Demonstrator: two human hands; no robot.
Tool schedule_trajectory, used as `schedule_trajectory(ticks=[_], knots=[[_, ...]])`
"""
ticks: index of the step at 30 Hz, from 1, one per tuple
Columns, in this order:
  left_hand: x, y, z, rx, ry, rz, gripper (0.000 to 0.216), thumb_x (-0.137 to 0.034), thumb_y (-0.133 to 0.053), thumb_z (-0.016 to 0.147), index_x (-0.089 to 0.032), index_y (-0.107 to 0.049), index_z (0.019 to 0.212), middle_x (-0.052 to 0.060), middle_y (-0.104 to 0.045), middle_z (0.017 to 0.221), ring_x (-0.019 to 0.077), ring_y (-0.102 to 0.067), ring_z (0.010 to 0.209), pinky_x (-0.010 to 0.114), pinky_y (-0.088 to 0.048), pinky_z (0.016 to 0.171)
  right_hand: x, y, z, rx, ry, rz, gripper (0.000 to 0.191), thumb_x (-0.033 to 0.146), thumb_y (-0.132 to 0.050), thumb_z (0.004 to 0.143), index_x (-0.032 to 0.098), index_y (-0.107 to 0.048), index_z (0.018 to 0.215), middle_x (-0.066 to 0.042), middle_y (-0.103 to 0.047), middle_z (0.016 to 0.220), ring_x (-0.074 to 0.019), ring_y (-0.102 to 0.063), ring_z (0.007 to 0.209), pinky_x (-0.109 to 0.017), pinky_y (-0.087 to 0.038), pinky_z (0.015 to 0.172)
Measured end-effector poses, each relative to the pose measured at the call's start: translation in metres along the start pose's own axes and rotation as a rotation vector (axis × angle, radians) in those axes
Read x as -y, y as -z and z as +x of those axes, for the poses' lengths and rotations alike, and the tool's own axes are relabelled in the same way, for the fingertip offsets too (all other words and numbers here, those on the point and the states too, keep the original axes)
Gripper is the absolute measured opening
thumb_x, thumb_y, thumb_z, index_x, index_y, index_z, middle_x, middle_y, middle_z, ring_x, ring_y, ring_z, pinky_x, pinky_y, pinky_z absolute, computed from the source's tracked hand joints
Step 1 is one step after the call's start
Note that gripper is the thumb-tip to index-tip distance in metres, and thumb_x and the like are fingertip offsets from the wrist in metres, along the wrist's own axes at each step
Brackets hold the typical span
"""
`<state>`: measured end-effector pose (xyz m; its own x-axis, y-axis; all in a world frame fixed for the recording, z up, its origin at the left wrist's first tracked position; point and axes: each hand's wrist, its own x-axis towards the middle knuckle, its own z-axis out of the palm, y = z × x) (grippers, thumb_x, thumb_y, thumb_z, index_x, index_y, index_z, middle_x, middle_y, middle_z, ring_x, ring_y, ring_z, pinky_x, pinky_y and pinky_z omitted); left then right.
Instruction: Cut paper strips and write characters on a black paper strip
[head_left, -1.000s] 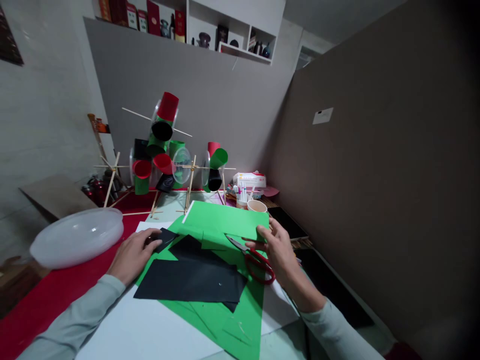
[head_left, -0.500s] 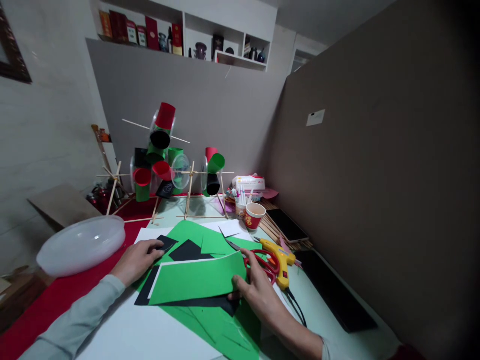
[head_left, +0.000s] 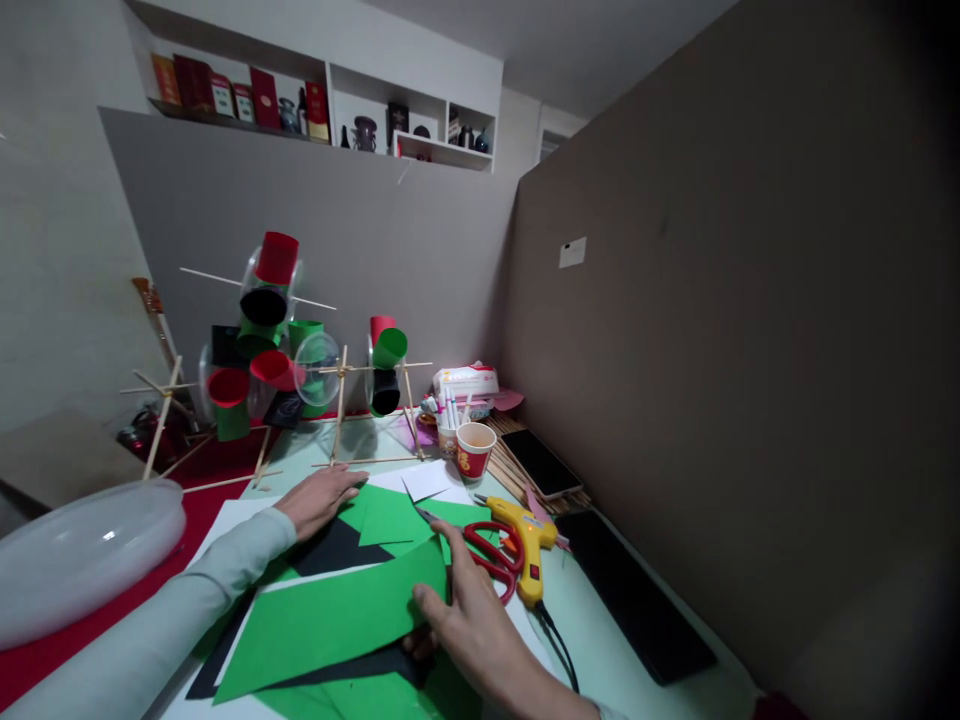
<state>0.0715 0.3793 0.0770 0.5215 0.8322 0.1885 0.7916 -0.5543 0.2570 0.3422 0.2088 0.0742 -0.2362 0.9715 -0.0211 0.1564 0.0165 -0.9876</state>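
My right hand [head_left: 469, 625] pinches the right edge of a green paper sheet [head_left: 330, 620], thumb on top and fingers underneath. That sheet lies over black paper [head_left: 330, 552] and more green paper on the table. My left hand [head_left: 324, 497] rests flat, fingers stretched out, on the green and black paper pieces further back. Red-handled scissors [head_left: 487, 550] lie just right of my right hand, with a yellow glue gun [head_left: 529, 540] beside them.
A model of wooden sticks and red, green and black paper cups [head_left: 277, 340] stands at the back. A red paper cup [head_left: 474, 450], a pen holder, a phone [head_left: 544, 465], a black slab [head_left: 634, 595] and a clear plastic bowl [head_left: 82, 555] surround the work area. A brown partition is at right.
My right hand brought the green sheet from the back down onto the black paper near me. My left hand reached further forward over the paper pieces. The view shifted right.
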Motion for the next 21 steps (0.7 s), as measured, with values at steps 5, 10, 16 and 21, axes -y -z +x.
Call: schedule_trajectory(ticks=[5,10,16,21], knots=[[-0.003,0.009,0.002,0.032,0.006,0.088,0.032,-0.043,-0.059,0.096,-0.019,-0.065,0.117,0.008,-0.068,0.116,0.0255,-0.063,0.112,0.053,-0.049,0.102,0.003,0.001,-0.001,0.072,-0.064,-0.026,0.068,0.026,-0.056,0.088,0.024,-0.030,0.151,-0.012,-0.062,0.107,-0.0216,-0.069,0.062,-0.039,-0.059,0.061],[-0.004,0.017,-0.010,0.056,0.051,0.124,0.031,-0.042,-0.060,0.096,-0.019,-0.065,0.115,0.008,-0.068,0.115,0.0250,-0.063,0.110,0.052,-0.050,0.100,0.014,0.007,-0.004,-0.028,0.006,-0.344,0.063,0.015,-0.056,0.086,0.015,-0.042,0.147,-0.017,-0.062,0.115,-0.0344,-0.062,0.112,-0.051,-0.049,0.097],[0.002,0.017,-0.030,0.041,0.116,0.084,0.029,-0.043,-0.060,0.095,-0.018,-0.067,0.109,0.007,-0.068,0.109,0.0243,-0.064,0.107,0.051,-0.050,0.099,0.016,0.010,-0.001,-0.035,-0.016,-0.253,0.064,0.013,-0.055,0.084,0.011,-0.042,0.146,-0.020,-0.059,0.121,-0.0355,-0.062,0.113,-0.053,-0.046,0.102],[-0.011,0.025,-0.054,-0.081,0.194,-0.086,0.044,-0.053,-0.059,0.092,-0.018,-0.066,0.117,0.011,-0.068,0.116,0.0280,-0.061,0.116,0.057,-0.041,0.108,0.006,0.007,0.003,-0.033,0.033,0.062,0.075,0.025,-0.049,0.091,0.024,-0.016,0.158,-0.020,-0.045,0.140,-0.0172,-0.069,0.066,-0.042,-0.061,0.072]])
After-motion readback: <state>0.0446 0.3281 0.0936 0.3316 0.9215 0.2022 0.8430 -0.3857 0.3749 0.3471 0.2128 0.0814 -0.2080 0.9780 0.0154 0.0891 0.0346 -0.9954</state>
